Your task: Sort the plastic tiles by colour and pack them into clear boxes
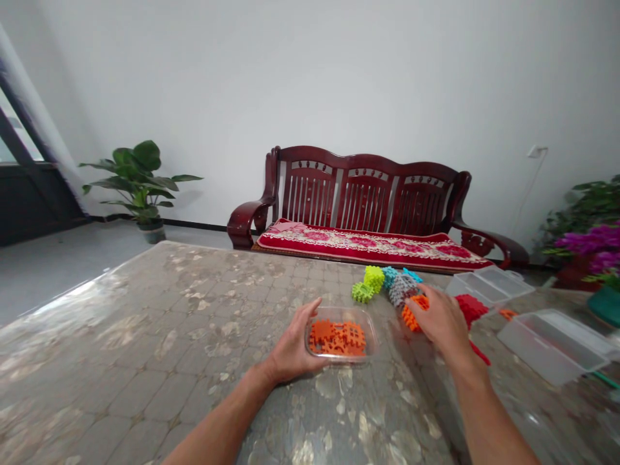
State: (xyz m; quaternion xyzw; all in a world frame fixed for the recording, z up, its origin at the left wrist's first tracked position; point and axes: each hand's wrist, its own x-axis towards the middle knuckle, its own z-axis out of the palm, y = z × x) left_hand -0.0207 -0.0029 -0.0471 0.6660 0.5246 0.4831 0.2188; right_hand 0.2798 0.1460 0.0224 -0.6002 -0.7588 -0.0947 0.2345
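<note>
Right, here's the picture: the left hand [295, 345] is clamped around the left side of a clear plastic tub [340, 355], its fingers reaching over the rim. Inside the tub sits a heap of interlocking orange blocks [338, 338], lying flat.

Over to the right, the right hand [443, 323] is out beside the tub, fingers curled and a little blurred, right up against an orange stack [411, 314]. Is it gripping? Can't tell from here!

Just past those fingers, a gray stack [402, 289] sits beside teal blocks [389, 276], with lime-green blocks [367, 284] to their left. Red blocks [469, 308] lie right of the hand, and two more clear boxes [489, 286] [552, 345] sit further right, with a small orange block [507, 314] between them.

All of this is on a mottled table [145, 349]. Beyond it, at the far side, stands a dark red wooden bench [368, 200] with a floral cushion [372, 247], flanked by a potted plant [138, 181] at far left and purple flowers [588, 245] at far right.
</note>
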